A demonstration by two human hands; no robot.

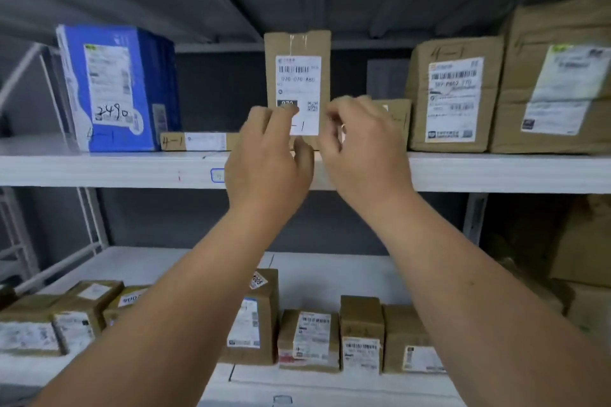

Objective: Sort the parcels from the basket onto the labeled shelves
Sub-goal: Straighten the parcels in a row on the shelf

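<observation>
A tall brown cardboard parcel [297, 46] with a white shipping label and a handwritten "4-1" stands upright on the middle shelf [115, 170]. My left hand [267, 158] holds its lower left part, fingers curled over the label's corner and thumb low on the front. My right hand [360, 145] is at its lower right edge, fingers curled against that edge and slightly blurred. The bottom of the parcel is hidden behind both hands. No basket is in view.
On the same shelf a blue box [119, 86] marked "2490" stands at the left, a flat "4-1" parcel [195, 141] lies beside it, and larger brown boxes [453, 92] fill the right. Several small parcels [310, 339] line the lower shelf. A small blue label [217, 175] marks the shelf edge.
</observation>
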